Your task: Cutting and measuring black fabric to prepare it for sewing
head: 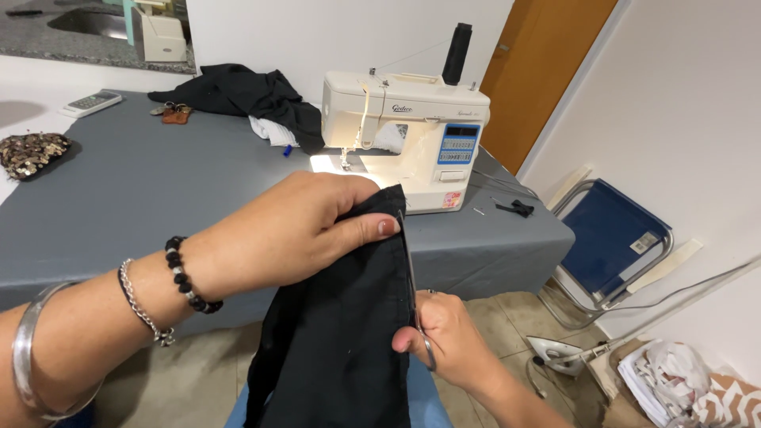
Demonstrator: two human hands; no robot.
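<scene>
The grey cloth-covered table (pixel 158 198) ends just beyond the hands; its near edge runs across behind the left forearm and its right corner drops off under the sewing machine, leaving open tiled floor (pixel 182 380) between table and person.

The black woven fabric piece (pixel 341 333) hangs in that gap, in front of the table edge and above the person's lap. It is dark, matte, slightly speckled with lint, and pulled taut along its right edge. The left hand (pixel 293 230) pinches its top corner, thumb pressed flat on the cloth. The right hand (pixel 448 333) is closed around the metal scissors (pixel 412 293), whose blades run upward along the fabric's right edge — touching it.

On the table behind stands a cream plastic sewing machine (pixel 412 135) with a black thread spool (pixel 457 51) on top; beside it lies a heap of black cloth (pixel 246 91). A white calculator (pixel 91 101) and a sequined pouch (pixel 32 152) sit far left. To the right — a folded blue chair (pixel 614 238) and a white iron (pixel 555 353) on the floor.
</scene>
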